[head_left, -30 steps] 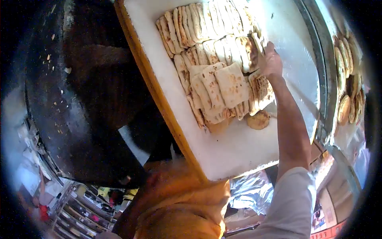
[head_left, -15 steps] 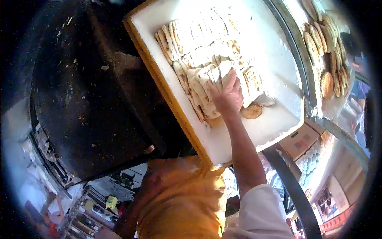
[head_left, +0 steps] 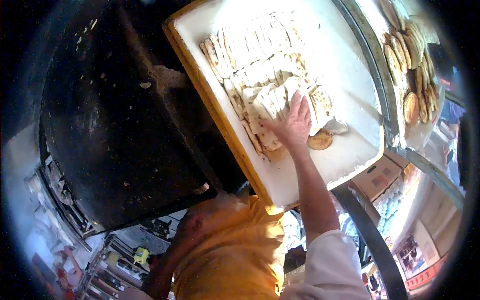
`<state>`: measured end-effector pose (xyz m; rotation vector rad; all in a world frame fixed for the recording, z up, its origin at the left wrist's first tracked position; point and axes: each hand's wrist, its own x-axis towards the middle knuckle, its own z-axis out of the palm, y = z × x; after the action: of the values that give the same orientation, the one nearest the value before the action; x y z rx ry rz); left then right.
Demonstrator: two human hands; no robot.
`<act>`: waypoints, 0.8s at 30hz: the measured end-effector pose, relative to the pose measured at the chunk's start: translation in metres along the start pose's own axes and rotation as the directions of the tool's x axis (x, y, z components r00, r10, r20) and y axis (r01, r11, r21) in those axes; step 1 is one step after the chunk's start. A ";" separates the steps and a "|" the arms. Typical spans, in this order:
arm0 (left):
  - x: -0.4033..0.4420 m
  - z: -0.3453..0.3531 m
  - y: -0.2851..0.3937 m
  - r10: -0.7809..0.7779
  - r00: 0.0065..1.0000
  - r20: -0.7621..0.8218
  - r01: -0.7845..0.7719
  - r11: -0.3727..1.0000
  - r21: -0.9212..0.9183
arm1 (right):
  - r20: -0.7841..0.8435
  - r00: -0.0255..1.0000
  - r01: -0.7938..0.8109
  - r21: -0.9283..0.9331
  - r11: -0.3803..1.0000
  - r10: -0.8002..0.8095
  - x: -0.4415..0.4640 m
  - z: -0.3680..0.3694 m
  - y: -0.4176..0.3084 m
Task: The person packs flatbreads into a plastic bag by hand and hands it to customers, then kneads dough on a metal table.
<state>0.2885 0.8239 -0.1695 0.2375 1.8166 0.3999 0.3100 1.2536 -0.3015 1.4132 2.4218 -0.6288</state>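
Observation:
My right hand (head_left: 294,125) is over the near part of a row of pale, browned flatbreads (head_left: 265,107). Its fingers are spread, with the thumb held apart to the left, and the palm seems to rest on or just above the bread. Several rows of flatbreads stand packed on edge in a white tub with a yellowish rim (head_left: 220,122). Beside my wrist, a small round browned bread (head_left: 320,140) lies on the tub's floor. Low at my front, my left hand (head_left: 196,221) is dark and blurred against the orange apron (head_left: 230,250); its fingers cannot be made out.
A big dark, sooty surface (head_left: 110,130) fills the left side. On the right, beyond a metal bar (head_left: 372,60), more round breads (head_left: 422,65) are heaped. A cardboard box (head_left: 372,175) sits below right. Part of another person's arm (head_left: 72,260) shows at lower left.
My right hand has opened wider and moved slightly right and down over the bread. The whole view has shifted a little. My left hand remains indistinct.

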 end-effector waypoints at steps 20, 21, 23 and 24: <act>0.011 0.025 0.006 0.066 0.995 -0.076 -0.062 0.997 0.050 | -0.381 0.848 0.424 0.069 0.903 -0.369 0.029 -0.009 0.054; 0.010 0.026 0.010 0.064 0.995 -0.074 -0.060 0.997 0.053 | -0.386 0.844 0.418 0.039 0.908 -0.372 0.028 -0.011 0.053; 0.009 0.026 0.018 0.008 0.999 -0.031 -0.008 1.000 0.006 | -0.374 0.857 0.406 0.067 0.911 -0.355 0.026 -0.016 0.049; 0.012 0.029 0.015 0.009 0.999 -0.030 -0.009 1.000 0.010 | -0.376 0.858 0.403 0.069 0.913 -0.351 0.026 -0.016 0.052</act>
<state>0.3121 0.8460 -0.1816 0.2477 1.8484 0.4031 0.3419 1.3035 -0.3113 1.1877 3.0462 -0.6958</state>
